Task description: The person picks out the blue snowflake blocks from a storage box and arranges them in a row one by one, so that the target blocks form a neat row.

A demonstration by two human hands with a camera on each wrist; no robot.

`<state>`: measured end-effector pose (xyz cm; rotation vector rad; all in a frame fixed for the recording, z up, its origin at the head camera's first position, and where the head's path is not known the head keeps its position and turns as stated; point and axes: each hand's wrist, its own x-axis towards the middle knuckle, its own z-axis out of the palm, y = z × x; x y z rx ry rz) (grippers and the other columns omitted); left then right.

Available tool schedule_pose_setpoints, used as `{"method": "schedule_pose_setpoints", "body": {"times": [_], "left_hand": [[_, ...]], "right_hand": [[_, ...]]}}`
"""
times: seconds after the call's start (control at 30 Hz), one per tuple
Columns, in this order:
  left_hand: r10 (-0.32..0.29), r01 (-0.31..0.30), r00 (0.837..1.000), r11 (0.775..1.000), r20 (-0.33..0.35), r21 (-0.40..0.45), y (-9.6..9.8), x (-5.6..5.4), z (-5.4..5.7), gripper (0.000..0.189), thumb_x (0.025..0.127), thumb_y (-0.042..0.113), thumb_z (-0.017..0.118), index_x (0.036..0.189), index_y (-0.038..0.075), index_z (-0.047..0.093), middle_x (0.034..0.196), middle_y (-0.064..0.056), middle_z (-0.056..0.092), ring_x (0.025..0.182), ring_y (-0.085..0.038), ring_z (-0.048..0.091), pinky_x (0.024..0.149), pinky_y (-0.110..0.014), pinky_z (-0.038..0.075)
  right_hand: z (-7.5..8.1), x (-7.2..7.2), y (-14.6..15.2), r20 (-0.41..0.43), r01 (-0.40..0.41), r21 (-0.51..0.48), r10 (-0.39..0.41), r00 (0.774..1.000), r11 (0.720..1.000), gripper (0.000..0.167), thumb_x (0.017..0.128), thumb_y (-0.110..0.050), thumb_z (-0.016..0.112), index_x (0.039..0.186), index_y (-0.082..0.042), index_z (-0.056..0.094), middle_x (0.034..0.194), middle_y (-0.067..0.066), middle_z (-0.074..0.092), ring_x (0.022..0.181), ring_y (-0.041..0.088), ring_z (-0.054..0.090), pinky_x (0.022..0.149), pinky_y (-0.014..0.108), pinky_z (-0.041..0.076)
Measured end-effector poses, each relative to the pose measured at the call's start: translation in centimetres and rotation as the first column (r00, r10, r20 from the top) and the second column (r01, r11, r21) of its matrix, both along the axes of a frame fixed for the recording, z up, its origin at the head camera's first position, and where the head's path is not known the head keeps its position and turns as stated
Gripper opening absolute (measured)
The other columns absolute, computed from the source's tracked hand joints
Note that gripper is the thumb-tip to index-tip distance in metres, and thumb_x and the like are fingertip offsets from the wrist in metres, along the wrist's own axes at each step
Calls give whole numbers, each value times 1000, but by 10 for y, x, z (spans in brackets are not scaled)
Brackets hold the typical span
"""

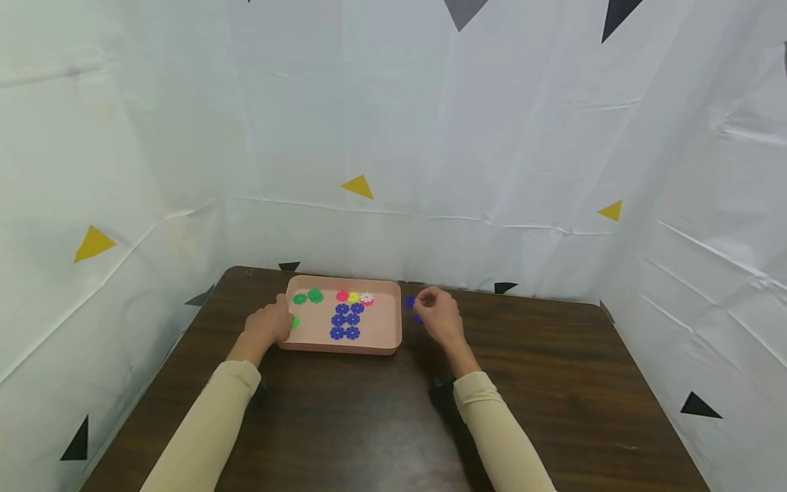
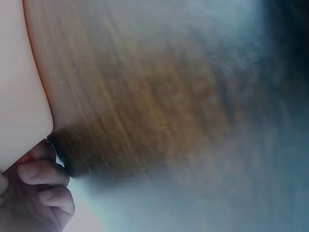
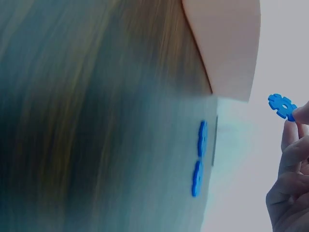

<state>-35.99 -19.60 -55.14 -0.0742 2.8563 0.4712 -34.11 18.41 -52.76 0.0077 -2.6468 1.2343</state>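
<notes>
My left hand (image 1: 270, 322) grips the left side of a shallow pink tray (image 1: 384, 328); in the left wrist view its curled fingers (image 2: 46, 174) are at the tray's edge. To the right of the tray, my right hand (image 1: 440, 318) pinches a blue notched disc (image 3: 281, 106) between thumb and fingertips, raised above the table. Two more blue notched discs (image 3: 202, 138) lie on the table near it. Inside the tray, several blue discs (image 1: 352, 333) form two columns. A light green disc (image 1: 296, 322) sits beside my left hand.
Along the tray's far side lie darker green discs (image 1: 315, 295), a pink disc (image 1: 342, 296), a yellow disc (image 1: 353, 297) and a white disc (image 1: 367, 297). The dark wooden table (image 1: 344, 424) meets a white curtain (image 1: 393, 123) behind and at both sides.
</notes>
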Motion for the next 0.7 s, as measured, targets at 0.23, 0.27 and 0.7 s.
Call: {"method": "schedule_pose_setpoints", "body": {"times": [0.23, 0.27, 0.7], "left_hand": [[-2, 2, 1000, 1000, 4, -14, 0, -2, -2, 59, 110, 22, 42, 157, -9, 23, 104, -23, 66, 82, -35, 60, 85, -52, 51], [-1, 1, 1000, 1000, 2, -14, 0, -2, -3, 59, 110, 22, 42, 157, -9, 23, 103, -23, 66, 82, -35, 59, 86, -53, 51], [1, -1, 1000, 1000, -8, -30, 2, -1, -3, 60, 110, 21, 41, 158, -10, 21, 98, -23, 64, 79, -36, 60, 87, -56, 51]], "right_hand": [[1, 1, 13, 13, 24, 29, -24, 1000, 999, 17, 99, -31, 69, 107, -17, 74, 107, 4, 77, 89, 25, 66, 72, 38, 48], [1, 0, 14, 14, 25, 27, -25, 1000, 999, 17, 99, -31, 69, 107, -16, 74, 107, 4, 76, 89, 25, 66, 72, 38, 48], [1, 1, 39, 76, 34, 17, -35, 997, 999, 20, 98, -27, 69, 110, -12, 74, 113, 10, 74, 95, 28, 64, 71, 38, 47]]}}
